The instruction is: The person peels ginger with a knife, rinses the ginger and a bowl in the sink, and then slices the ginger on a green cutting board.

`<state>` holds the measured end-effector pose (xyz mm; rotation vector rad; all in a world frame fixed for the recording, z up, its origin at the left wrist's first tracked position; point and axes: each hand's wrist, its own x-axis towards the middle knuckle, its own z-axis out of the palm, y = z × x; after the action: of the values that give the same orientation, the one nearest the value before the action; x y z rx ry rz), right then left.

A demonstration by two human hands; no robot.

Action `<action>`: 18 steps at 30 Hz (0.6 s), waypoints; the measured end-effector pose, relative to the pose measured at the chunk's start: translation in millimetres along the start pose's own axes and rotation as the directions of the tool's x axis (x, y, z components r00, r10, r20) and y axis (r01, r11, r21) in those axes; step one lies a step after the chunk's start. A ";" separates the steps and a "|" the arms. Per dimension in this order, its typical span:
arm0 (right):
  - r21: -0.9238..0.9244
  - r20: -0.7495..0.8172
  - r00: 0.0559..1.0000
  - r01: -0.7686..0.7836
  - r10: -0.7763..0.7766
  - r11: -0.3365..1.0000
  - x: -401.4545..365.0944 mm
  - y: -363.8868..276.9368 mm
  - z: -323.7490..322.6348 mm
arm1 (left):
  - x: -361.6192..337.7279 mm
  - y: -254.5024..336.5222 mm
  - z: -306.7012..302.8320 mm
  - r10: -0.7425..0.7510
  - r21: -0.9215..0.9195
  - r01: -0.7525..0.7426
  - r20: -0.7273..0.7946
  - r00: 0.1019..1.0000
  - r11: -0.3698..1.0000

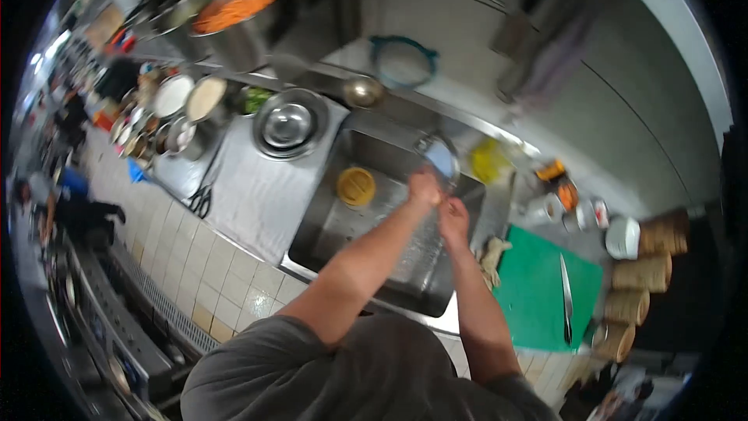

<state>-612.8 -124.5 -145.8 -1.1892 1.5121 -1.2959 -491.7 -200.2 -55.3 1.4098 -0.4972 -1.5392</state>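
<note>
Left hand (425, 187), right hand (453, 218) motion-blurred; grip unclear. Bluish object (442, 159) beside them, perhaps cup.

A fisheye lens bends the whole scene, curving the counter (257, 195) and wall and leaving black corners around a round picture. Light is moderate and cool, brightest at the far upper left of the frame, where it blows out. Soft glare sits on the steel sink (351, 226) and the metal bowl (288, 125). Everything is slightly soft; the hands at centre are motion-blurred, and the rim smears.
</note>
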 end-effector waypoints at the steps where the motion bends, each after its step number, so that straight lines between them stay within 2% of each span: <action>1: 0.026 -0.001 0.980 -0.200 0.200 0.979 -9.0 -23.9 2.4 | 1.9 2.8 -1.0 -0.078 -0.171 0.081 0.023 0.997 0.982; 2: 0.060 0.017 0.925 -0.381 0.380 0.923 -13.0 -61.3 10.9 | 5.0 3.8 -0.8 -0.032 -0.178 0.035 0.021 0.999 0.983; 3: 0.233 0.051 0.900 -0.432 0.433 0.871 -11.4 -71.7 13.3 | 4.3 2.6 -3.3 -0.063 -0.274 0.082 0.077 0.995 0.958; 4: 0.396 0.098 0.877 -0.468 0.471 0.790 -9.8 -79.3 14.8 | 2.7 -3.4 -3.6 -0.077 -0.267 0.100 0.094 0.993 0.958; 5: 0.398 0.080 0.877 -0.464 0.474 0.791 -7.3 -89.7 21.3 | 4.3 -8.9 -2.7 -0.069 -0.299 0.101 0.113 0.991 0.949; 6: 0.490 -0.007 0.841 -0.468 0.541 0.735 -6.7 -99.2 29.1 | 3.4 -14.1 -2.3 -0.063 -0.329 0.103 0.130 0.990 0.939; 7: 0.580 -0.085 0.790 -0.456 0.607 0.675 -6.0 -103.3 30.6 | -2.3 -16.0 -0.9 -0.048 -0.290 0.091 0.153 0.987 0.953; 8: 0.585 -0.098 0.786 -0.450 0.610 0.675 -4.5 -102.8 26.9 | -8.6 -13.6 -0.7 -0.055 -0.283 0.101 0.165 0.985 0.954; 10: 0.456 0.009 0.822 -0.510 0.569 0.729 -6.0 -102.2 15.9 | -19.8 -10.9 -2.0 -0.010 -0.225 0.070 0.255 0.967 0.972; 12: 0.247 -0.053 0.897 -0.413 0.438 0.877 -9.8 -97.0 17.8 | -11.3 -24.3 -4.7 0.030 -0.275 0.065 0.327 0.944 0.959; 13: 0.131 -0.006 0.929 -0.366 0.370 0.921 -11.7 -100.2 12.3 | -10.6 -26.5 -2.4 0.040 -0.282 0.063 0.345 0.938 0.957; 14: 0.053 -0.082 0.989 -0.115 0.119 0.992 -9.7 -78.6 17.2 | -11.7 -26.3 -5.3 0.071 -0.199 0.003 0.366 0.928 0.980; 15: -0.063 -0.149 0.980 0.123 -0.132 0.990 -10.5 -54.2 20.3 | -9.2 -25.0 -9.0 0.070 -0.169 0.001 0.417 0.906 0.986; 16: -0.157 -0.173 0.972 0.135 -0.162 0.978 -17.5 -71.5 17.9 | -6.2 -26.9 -8.5 0.009 -0.161 0.065 0.419 0.908 0.985; 17: -0.032 -0.095 0.989 0.107 -0.109 0.994 -21.6 -78.5 15.2 | 7.2 -30.9 -8.0 -0.015 -0.007 0.020 0.390 0.921 1.000; 18: -0.083 -0.092 0.996 0.014 -0.021 0.996 -28.5 -96.6 9.5 | 33.6 -56.1 -7.4 0.027 -0.084 0.002 0.354 0.935 0.997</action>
<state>-582.1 -102.3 -51.9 -1.2112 1.6391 -1.3280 -501.3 -200.3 -120.4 1.0649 -0.6490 -1.7933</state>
